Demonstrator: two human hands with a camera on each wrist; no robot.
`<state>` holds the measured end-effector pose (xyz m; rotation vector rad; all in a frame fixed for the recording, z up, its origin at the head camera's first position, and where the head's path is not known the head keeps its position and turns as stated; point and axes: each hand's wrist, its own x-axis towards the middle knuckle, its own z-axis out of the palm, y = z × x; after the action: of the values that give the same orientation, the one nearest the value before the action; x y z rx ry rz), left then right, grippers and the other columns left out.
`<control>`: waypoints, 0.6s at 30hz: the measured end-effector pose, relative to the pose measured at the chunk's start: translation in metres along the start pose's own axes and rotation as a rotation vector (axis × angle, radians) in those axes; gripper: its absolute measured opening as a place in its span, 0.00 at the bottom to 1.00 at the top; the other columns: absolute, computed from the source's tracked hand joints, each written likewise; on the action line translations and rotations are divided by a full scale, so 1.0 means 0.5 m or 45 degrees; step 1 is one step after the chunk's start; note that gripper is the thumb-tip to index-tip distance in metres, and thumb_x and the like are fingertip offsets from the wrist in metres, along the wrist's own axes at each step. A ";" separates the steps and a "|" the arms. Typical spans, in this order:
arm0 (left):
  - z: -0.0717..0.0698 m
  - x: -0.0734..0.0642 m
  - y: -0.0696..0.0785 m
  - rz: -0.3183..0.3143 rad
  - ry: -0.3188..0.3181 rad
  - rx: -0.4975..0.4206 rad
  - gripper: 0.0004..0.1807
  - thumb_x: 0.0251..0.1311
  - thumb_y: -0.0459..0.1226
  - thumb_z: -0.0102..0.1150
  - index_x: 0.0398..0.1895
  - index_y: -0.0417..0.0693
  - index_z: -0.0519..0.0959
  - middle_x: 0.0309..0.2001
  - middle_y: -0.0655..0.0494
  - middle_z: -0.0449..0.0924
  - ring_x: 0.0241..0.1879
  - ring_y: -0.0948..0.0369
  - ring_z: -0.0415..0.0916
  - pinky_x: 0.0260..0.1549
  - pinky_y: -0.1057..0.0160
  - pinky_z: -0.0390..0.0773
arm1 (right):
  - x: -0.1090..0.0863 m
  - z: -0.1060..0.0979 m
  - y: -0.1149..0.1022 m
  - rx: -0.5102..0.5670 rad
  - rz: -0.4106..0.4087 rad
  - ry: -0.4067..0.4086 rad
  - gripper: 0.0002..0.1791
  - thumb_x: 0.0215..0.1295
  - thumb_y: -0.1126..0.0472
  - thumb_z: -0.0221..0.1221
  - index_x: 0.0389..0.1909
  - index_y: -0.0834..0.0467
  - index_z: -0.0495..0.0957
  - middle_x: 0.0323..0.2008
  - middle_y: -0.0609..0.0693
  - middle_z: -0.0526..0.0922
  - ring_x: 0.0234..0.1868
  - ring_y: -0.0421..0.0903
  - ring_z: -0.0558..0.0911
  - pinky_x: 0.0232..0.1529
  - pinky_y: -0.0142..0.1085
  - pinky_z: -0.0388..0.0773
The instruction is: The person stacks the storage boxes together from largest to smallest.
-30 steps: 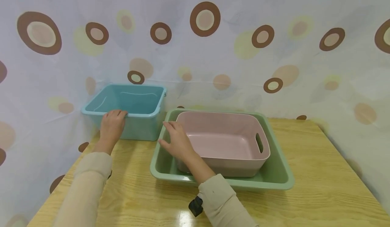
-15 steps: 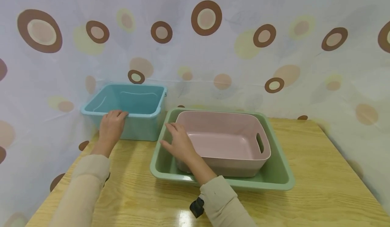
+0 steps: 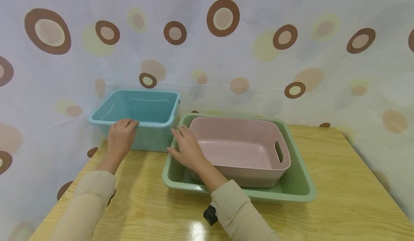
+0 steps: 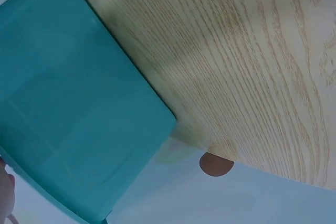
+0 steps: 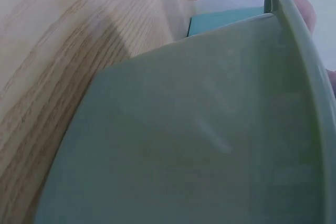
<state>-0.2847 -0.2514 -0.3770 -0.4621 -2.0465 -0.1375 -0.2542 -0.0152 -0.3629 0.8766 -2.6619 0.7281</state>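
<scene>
At the left of the head view stands a light blue plastic bin [image 3: 152,136]. My left hand [image 3: 121,138] holds its front rim, the fingers curled over the edge and the thumb hidden. The left wrist view shows the bin's outer wall [image 4: 84,98], with a bit of the hand at the lower left. My right hand [image 3: 188,151] hovers over the left side of a green basin [image 3: 299,176], fingers extended and spread toward the bin. Whether it touches the basin's rim I cannot tell. Inside the basin sits a pink tub [image 3: 239,178] with an oval handle hole.
Everything rests on a wooden table [image 3: 349,183]. Behind and along the sides hangs a pale curtain [image 3: 245,61] printed with brown and beige circles. The bin and the basin stand side by side, close together. Another stretch of tabletop lies to the basin's right.
My right hand has shifted slightly left, its fingertips nearer the blue bin. My left hand stays on the bin's rim. The head view has turned a little to the left.
</scene>
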 end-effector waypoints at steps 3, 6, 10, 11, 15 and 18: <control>-0.004 -0.004 0.004 0.004 0.014 -0.004 0.09 0.44 0.21 0.62 0.31 0.36 0.82 0.30 0.42 0.80 0.32 0.45 0.77 0.29 0.49 0.75 | 0.006 -0.003 -0.007 0.006 -0.006 -0.046 0.33 0.62 0.53 0.56 0.64 0.63 0.61 0.65 0.61 0.62 0.68 0.59 0.57 0.66 0.50 0.56; -0.008 -0.008 0.009 -0.008 0.016 -0.007 0.10 0.44 0.22 0.62 0.32 0.36 0.82 0.30 0.42 0.80 0.33 0.45 0.77 0.30 0.49 0.75 | 0.011 -0.004 -0.012 0.003 -0.015 -0.088 0.34 0.63 0.53 0.54 0.66 0.63 0.57 0.66 0.61 0.60 0.69 0.60 0.56 0.65 0.53 0.57; -0.011 -0.012 0.013 -0.024 0.012 -0.023 0.11 0.43 0.21 0.63 0.32 0.37 0.82 0.31 0.43 0.80 0.35 0.45 0.77 0.31 0.49 0.74 | 0.017 -0.003 -0.017 -0.047 -0.038 -0.118 0.34 0.64 0.53 0.54 0.67 0.63 0.56 0.66 0.60 0.59 0.69 0.59 0.55 0.66 0.50 0.56; -0.012 -0.013 0.014 -0.022 0.013 -0.028 0.11 0.43 0.21 0.63 0.33 0.37 0.82 0.31 0.43 0.80 0.35 0.45 0.77 0.32 0.48 0.74 | 0.018 -0.003 -0.018 -0.058 -0.044 -0.123 0.34 0.64 0.53 0.54 0.67 0.63 0.56 0.66 0.60 0.59 0.69 0.58 0.55 0.67 0.49 0.55; -0.015 -0.017 0.012 0.001 0.016 -0.047 0.12 0.41 0.21 0.64 0.33 0.36 0.81 0.32 0.42 0.80 0.34 0.45 0.77 0.32 0.48 0.74 | 0.021 0.000 -0.023 -0.088 -0.061 -0.133 0.34 0.64 0.52 0.53 0.66 0.64 0.57 0.67 0.61 0.58 0.70 0.57 0.53 0.69 0.46 0.52; -0.016 -0.021 0.007 0.027 0.003 -0.065 0.13 0.40 0.21 0.65 0.34 0.36 0.81 0.32 0.42 0.80 0.35 0.45 0.76 0.33 0.47 0.73 | 0.022 0.003 -0.026 -0.094 -0.060 -0.140 0.34 0.64 0.52 0.53 0.66 0.64 0.57 0.68 0.61 0.57 0.70 0.57 0.52 0.69 0.46 0.51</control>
<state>-0.2722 -0.2535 -0.3823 -0.5147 -2.0394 -0.1779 -0.2553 -0.0305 -0.3553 0.9829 -2.7338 0.5826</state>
